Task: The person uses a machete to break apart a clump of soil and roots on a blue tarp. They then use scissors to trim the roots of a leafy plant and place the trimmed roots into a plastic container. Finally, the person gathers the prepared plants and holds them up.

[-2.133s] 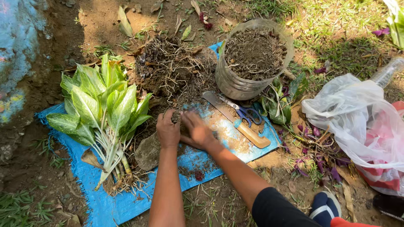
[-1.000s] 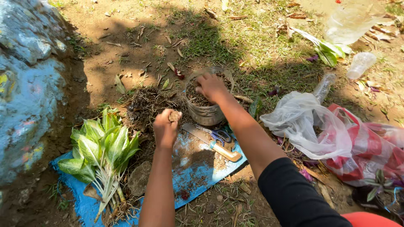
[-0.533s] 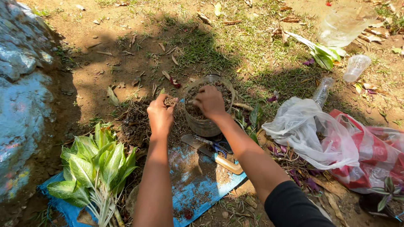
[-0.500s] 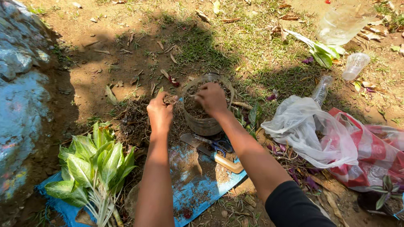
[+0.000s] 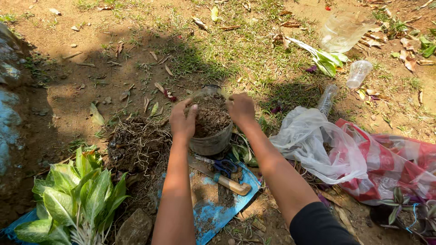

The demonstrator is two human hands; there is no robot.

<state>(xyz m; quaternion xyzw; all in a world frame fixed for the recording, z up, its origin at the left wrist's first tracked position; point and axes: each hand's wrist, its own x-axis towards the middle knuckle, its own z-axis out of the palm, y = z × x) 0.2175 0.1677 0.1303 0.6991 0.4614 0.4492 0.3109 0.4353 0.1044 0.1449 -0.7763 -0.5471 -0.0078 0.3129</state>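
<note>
Hard sunlight is falling from the near side, throwing a dark shadow far-left; right-side plastic is glaring; focus is staying sharp.

pot [image 5: 212,144]: clear, dusty plastic, it seems
soil [image 5: 210,119]: crumbly, matt
knife handle [image 5: 232,184]: smooth pale wood
sheet [image 5: 218,211]: blue woven plastic
bag [image 5: 318,145]: thin glossy plastic

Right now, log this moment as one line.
left hand: on rim of soil-filled clear plastic pot | right hand: on opposite rim | wooden-handled knife, blue-handled scissors: on blue tarp
</note>
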